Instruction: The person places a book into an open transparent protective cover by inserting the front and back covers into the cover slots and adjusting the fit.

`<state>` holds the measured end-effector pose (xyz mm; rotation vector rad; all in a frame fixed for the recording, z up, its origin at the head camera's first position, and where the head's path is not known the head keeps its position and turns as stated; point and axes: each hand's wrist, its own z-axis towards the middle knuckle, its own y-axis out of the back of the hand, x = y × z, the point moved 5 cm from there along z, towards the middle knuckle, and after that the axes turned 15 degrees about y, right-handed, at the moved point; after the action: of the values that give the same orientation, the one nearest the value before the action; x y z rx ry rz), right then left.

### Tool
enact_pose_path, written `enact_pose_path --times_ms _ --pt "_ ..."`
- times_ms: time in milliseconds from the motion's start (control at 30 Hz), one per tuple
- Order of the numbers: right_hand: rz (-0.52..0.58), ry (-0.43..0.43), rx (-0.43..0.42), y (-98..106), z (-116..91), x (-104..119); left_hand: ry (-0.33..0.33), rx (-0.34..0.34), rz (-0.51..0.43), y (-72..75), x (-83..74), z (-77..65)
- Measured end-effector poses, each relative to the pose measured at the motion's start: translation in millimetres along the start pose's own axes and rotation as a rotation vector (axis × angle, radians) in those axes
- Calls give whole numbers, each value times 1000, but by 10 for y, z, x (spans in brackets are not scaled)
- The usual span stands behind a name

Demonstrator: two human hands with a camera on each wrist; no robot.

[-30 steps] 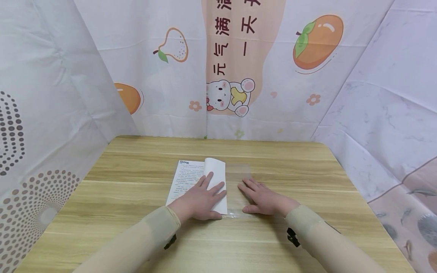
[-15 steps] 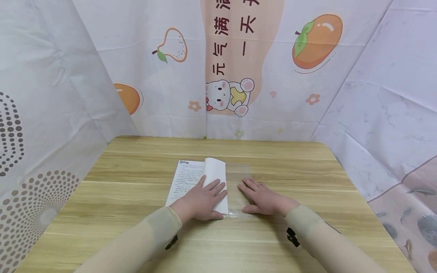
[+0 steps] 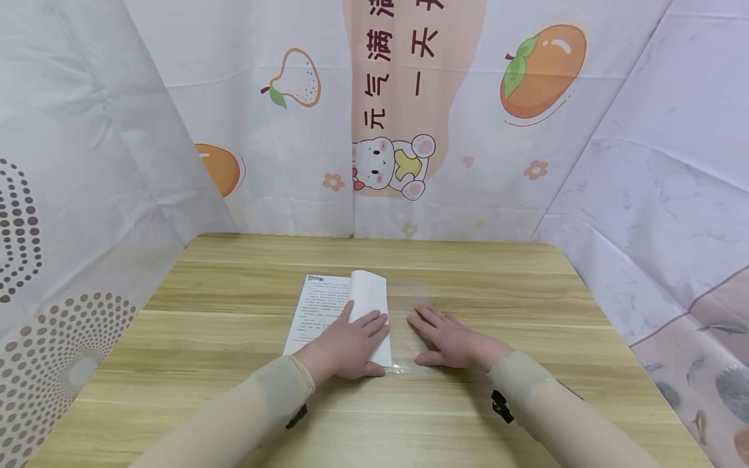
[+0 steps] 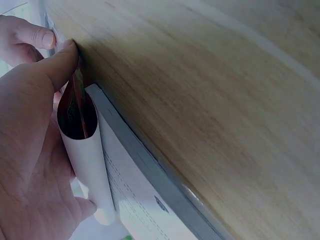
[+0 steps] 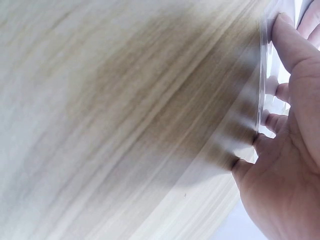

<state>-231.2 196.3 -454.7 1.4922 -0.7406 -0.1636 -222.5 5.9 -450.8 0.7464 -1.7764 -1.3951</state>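
Note:
A book (image 3: 318,309) lies on the table with a printed page facing up. Its white cover-like leaf (image 3: 370,292) bends over to the right; in the left wrist view this forms a rounded loop (image 4: 87,155) with a dark reddish inside, beside the thick page block (image 4: 140,145). My left hand (image 3: 354,344) rests flat on that leaf, thumb near its lower right corner. A clear plastic sheet (image 3: 404,292) extends from under the leaf to the right. On it my right hand (image 3: 450,341) presses with its fingertips spread, as the right wrist view also shows.
The wooden table (image 3: 234,312) has its far edge against a printed fabric curtain (image 3: 263,162). More patterned cloth (image 3: 661,188) hangs at the right and left sides. A black strap end (image 3: 501,406) sticks out below the right wrist.
My left hand has slid slightly right and toward me, its fingers drawing closer together. The folded leaf's lower edge has shifted a little right with it. My right hand has stayed put.

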Motion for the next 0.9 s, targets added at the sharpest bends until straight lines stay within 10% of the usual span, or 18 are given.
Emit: enact_pose_path --times_ms 900 --pt "-38 -11 -11 -171 -5 -217 36 -56 -134 120 188 30"
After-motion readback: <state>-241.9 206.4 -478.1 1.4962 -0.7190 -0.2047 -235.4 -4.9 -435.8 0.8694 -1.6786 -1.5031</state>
